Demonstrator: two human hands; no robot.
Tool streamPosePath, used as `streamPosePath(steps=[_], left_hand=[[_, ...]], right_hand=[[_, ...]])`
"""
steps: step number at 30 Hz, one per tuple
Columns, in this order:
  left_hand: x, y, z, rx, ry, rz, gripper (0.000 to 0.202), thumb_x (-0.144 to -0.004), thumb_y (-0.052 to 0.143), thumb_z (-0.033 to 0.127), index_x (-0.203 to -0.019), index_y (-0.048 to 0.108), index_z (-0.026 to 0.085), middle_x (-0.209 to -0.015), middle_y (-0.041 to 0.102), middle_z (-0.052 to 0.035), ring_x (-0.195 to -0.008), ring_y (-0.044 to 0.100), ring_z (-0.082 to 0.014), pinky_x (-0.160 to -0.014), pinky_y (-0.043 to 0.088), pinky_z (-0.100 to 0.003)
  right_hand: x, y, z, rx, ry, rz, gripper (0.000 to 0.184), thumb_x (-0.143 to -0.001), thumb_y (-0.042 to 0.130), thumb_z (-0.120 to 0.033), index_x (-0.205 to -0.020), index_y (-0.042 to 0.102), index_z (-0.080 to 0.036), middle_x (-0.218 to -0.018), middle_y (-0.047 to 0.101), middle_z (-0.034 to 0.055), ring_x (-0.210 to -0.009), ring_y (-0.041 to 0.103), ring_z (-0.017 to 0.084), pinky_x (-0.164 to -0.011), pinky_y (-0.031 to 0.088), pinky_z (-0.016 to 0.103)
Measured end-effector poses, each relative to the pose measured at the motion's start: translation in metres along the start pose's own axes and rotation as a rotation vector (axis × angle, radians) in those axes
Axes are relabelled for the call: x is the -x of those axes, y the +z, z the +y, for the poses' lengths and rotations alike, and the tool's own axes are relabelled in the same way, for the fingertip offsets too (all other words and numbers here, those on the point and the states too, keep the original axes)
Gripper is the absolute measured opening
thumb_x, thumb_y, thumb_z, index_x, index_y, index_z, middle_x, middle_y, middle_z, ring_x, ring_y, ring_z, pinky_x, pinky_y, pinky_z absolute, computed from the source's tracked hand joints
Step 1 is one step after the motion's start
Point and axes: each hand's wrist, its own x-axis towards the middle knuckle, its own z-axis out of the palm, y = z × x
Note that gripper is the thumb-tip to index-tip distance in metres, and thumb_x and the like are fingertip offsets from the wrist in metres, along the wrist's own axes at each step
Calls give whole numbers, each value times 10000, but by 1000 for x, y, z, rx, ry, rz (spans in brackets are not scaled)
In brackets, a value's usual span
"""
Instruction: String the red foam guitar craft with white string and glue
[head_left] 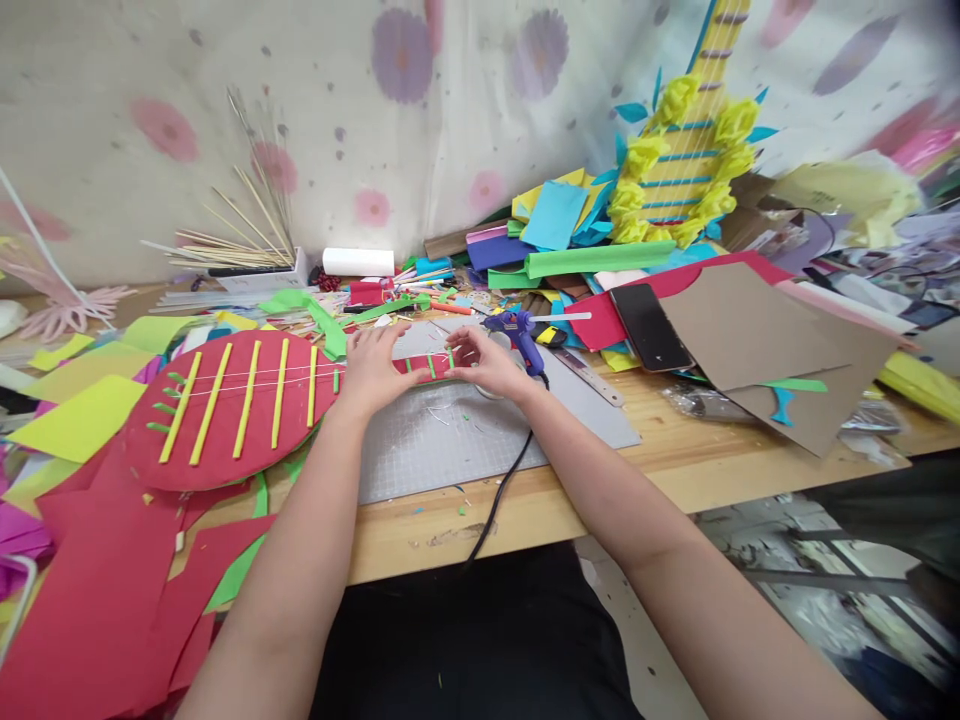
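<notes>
A red paper lute-like instrument (pixel 251 400) lies across the left of the table, with yellow strips on its round body and thin white strings running over them. Its narrow red neck carries short green strips and reaches to the right. My left hand (pixel 373 368) is curled over the neck, thumb and fingers on either side of it. At the neck's far end, my right hand (pixel 491 362) has its fingertips closed at the tip, near a green strip. Whether it also pinches a string is too small to tell. A grey cutting mat (pixel 442 450) lies beneath.
A blue glue gun (pixel 525 340) with a black cord (pixel 502 490), a metal ruler (pixel 589 378) and a phone (pixel 651 326) lie to the right. Red paper sheets (pixel 105 580) spread at left. A yellow paper instrument (pixel 679 170) leans at the back, behind coloured scraps.
</notes>
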Motion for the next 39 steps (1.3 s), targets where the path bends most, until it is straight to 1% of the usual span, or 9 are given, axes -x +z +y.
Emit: streamPosePath(steps=[2,6,11,19,22,26,31,35,39], left_hand=[[-2,-6,-8,70,-73,147,294,-747,569,196,-1041,573,211,-1106,637,-40,-1074,547,-220,-984,348,-384],[-3,-9,-19,110,-271,394,220,-726,441,45,-836,579,175,-909,662,-44,-926,590,-189,-903,407,-363],[-4,3,-13,34,-202,287,191,-710,461,64,-797,566,197,-864,653,-42,-895,591,-210,-863,408,-382],[4,12,15,49,247,124,392,-733,578,230,-1119,526,189,-1163,591,-91,-1124,498,-251,-995,344,-406],[5,17,25,100,310,41,339,-797,545,288,-1120,528,185,-1122,622,-87,-1084,526,-236,-974,367,-395],[-2,20,33,240,120,5,165,-821,512,267,-964,557,199,-925,666,-47,-922,596,-191,-883,423,-352],[-28,17,31,430,-175,-214,292,-738,552,207,-1021,483,195,-759,640,2,-674,593,-145,-651,438,-287],[-53,13,27,426,-137,-403,371,-671,567,150,-1025,463,192,-719,627,10,-682,589,-152,-621,416,-275],[-67,8,26,424,-40,-662,399,-643,558,143,-1027,463,197,-767,645,-1,-699,599,-163,-612,419,-273]], right_hand=[[0,3,-1,-25,10,19,434,-601,752,-299,-945,506,-202,-972,572,18,-737,540,98,-724,490,282],[-4,7,-8,-235,228,37,239,-751,652,-364,-817,503,-189,-725,562,-18,-633,565,92,-638,510,254],[-18,7,-17,-444,595,37,251,-884,510,-372,-725,467,-183,-511,507,-30,-474,535,86,-479,497,210],[-31,5,-40,-272,735,59,186,-894,469,-129,-712,497,-153,-410,491,-51,-358,457,54,-410,453,159],[-30,4,-45,-212,730,18,181,-864,508,-110,-688,505,-152,-429,512,-43,-373,464,49,-399,430,148],[-24,-1,-44,-125,728,-98,193,-863,535,-202,-675,503,-171,-482,549,-16,-399,472,58,-385,394,159],[-13,-16,-40,285,390,10,17,-813,550,-187,-827,559,-185,-627,613,-11,-486,509,83,-476,413,205],[-5,-29,-35,551,118,27,174,-765,605,-234,-934,609,-193,-806,656,13,-669,570,109,-641,444,237],[-1,-29,-31,441,24,-132,340,-752,579,-121,-1086,581,-184,-885,663,22,-727,587,100,-709,455,242]])
